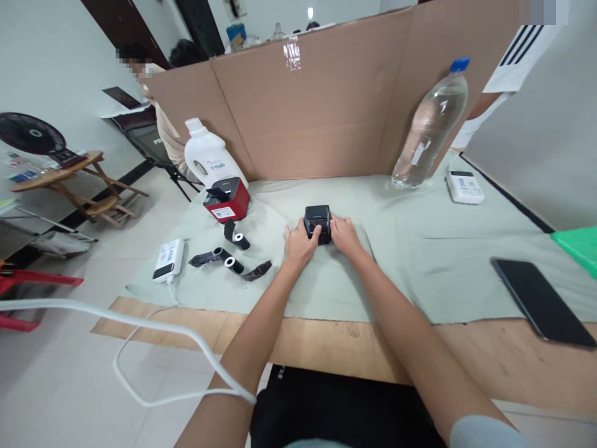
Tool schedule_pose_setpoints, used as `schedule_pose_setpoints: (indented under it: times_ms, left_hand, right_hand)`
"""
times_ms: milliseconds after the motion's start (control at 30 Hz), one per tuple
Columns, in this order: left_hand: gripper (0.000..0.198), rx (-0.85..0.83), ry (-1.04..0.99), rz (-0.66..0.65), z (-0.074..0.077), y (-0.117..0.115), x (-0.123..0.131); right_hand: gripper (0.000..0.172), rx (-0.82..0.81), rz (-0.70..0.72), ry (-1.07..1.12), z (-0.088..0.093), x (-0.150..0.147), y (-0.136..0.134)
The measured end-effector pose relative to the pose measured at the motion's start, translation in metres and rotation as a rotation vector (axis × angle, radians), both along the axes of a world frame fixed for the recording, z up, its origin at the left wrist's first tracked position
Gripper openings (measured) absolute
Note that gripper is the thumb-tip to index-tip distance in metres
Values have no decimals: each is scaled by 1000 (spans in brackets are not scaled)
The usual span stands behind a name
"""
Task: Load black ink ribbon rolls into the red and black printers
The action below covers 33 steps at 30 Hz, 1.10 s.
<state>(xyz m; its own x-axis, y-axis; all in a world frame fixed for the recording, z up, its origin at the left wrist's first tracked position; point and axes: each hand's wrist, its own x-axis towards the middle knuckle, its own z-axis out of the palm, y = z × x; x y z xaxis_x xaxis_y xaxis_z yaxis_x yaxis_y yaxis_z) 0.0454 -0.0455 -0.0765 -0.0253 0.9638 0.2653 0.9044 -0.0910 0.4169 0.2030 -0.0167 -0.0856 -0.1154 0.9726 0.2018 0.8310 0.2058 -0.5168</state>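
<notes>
A small black box-shaped device (318, 221) sits on the pale green cloth (420, 249) in the middle of the table. My left hand (299, 244) grips its left side, thumb laid over the front. My right hand (344, 235) holds its right side with curled fingers. Both hands rest on the cloth. To the left lie three dark paper rolls with loose tails (236, 235), (211, 256), (246, 268).
A red and black device (227, 199), a white jug (209, 155) and a white power bank (168, 259) with cable stand left. A clear bottle (431, 127) leans on the cardboard wall (326, 99). A white device (464, 186) and black phone (541, 300) lie right. People sit behind.
</notes>
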Motion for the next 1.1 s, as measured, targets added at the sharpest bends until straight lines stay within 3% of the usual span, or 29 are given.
schedule_pose_setpoints:
  times_ms: [1100]
  left_hand:
    - [65,6,-42,-40,2,-2,-3]
  right_hand:
    - [58,28,-20,10,-3,0,3]
